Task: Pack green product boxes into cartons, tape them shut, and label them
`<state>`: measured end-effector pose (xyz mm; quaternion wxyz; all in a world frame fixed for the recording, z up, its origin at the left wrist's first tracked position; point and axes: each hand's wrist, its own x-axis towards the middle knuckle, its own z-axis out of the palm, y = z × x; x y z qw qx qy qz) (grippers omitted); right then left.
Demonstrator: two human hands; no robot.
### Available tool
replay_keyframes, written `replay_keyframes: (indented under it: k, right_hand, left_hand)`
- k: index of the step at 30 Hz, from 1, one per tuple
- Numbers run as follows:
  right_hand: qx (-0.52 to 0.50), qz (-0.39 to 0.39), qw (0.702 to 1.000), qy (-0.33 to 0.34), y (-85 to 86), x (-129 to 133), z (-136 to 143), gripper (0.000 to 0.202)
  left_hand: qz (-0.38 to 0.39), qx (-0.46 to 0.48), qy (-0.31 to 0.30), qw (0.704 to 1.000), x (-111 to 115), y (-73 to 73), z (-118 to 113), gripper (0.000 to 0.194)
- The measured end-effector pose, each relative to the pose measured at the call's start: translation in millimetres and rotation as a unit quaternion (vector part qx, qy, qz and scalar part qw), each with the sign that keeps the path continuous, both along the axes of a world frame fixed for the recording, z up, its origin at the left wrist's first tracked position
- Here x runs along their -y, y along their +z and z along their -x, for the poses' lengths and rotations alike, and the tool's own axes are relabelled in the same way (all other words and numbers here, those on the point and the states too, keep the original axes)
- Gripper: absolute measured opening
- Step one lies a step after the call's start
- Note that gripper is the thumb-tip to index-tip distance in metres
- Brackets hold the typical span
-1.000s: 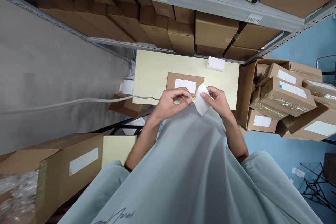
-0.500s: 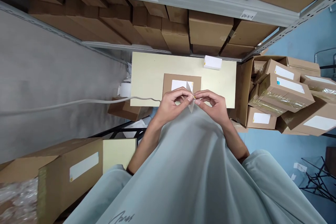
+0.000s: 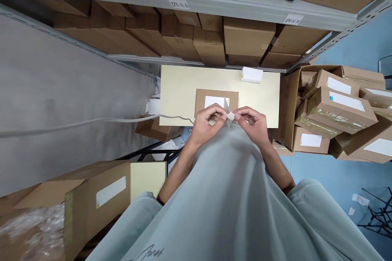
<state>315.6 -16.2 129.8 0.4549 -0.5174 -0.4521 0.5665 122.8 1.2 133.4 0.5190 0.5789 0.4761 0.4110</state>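
Both my hands meet over the near edge of a pale yellow board. In my left hand point(image 3: 210, 124) the thumb and fingertips pinch a small white label point(image 3: 230, 116), which stands nearly edge-on. My right hand point(image 3: 252, 125) pinches the label's other side between thumb and forefinger, and the piece bends between the two grips. Whether a backing layer is parting from it I cannot tell. Just beyond the hands lies a flat brown cardboard box point(image 3: 200, 97) with a white label point(image 3: 212, 101) on its top, its near side hidden by my fingers.
A stack of white labels point(image 3: 251, 75) rests at the back of the yellow board point(image 3: 177, 85). Behind it, a metal shelf point(image 3: 214, 10) holds several cartons. Labelled boxes point(image 3: 339, 110) fill a large carton at right. A grey cable point(image 3: 122, 120) crosses from the left; another carton point(image 3: 101, 195) stands lower left.
My fingertips have drawn slightly apart, and more of the white label shows between them. The whole view has shifted a little; the flat box stays in place on the board.
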Motion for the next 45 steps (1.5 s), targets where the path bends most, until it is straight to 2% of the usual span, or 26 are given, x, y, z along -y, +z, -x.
replay_keyframes:
  k: [6,11,16,21,26,29,33,36,39,41,42,43,45]
  right_hand:
    - [0.008,-0.014,1.000,0.019,2.2,-6,15,0.037]
    - [0.006,-0.029,0.999,0.039,6.1,-16,36,0.030]
    - [0.036,-0.019,0.997,0.068,12.8,-27,64,0.028]
    - [0.068,0.001,0.996,0.052,16.5,-42,96,0.032]
    - [0.126,-0.021,0.992,0.001,23.3,-57,131,0.027]
    - [0.147,-0.022,0.988,-0.031,27.1,-62,156,0.027]
    - [0.144,-0.013,0.988,-0.050,27.4,-64,198,0.029]
    - [0.152,-0.004,0.987,-0.045,26.6,-62,226,0.031]
    - [0.150,-0.003,0.987,-0.051,26.4,-59,242,0.031]
    - [0.149,-0.001,0.987,-0.056,26.7,-58,247,0.031]
    - [0.150,0.001,0.987,-0.059,26.9,-56,248,0.031]
    - [0.153,0.002,0.986,-0.061,27.1,-55,248,0.031]
    - [0.158,0.000,0.985,-0.069,27.3,-52,249,0.033]
  left_hand:
    - [0.023,0.015,0.035,0.999,2,-2.2,3,0.026]
    - [0.020,0.035,0.082,0.996,3,-5.8,17,0.029]
    - [-0.001,0.034,0.130,0.991,-1,-6.3,43,0.028]
    - [0.049,0.098,0.172,0.979,-11,-18.9,83,0.023]
    - [0.107,0.168,0.264,0.944,-29,-36.1,134,0.022]
    - [0.135,0.191,0.347,0.908,-39,-45.4,172,0.022]
    - [0.172,0.219,0.470,0.838,-44,-61.0,237,0.021]
    - [0.171,0.224,0.545,0.790,-44,-73.8,290,0.022]
    - [0.150,0.186,0.603,0.761,-48,-86.8,339,0.025]
    - [0.131,0.141,0.607,0.771,-54,-95.8,369,0.032]
    - [0.112,0.116,0.594,0.788,-58,-100.0,383,0.039]
    - [0.082,0.086,0.571,0.812,-63,-103.9,396,0.051]
    - [0.008,0.015,0.481,0.876,-74,-109.0,415,0.085]
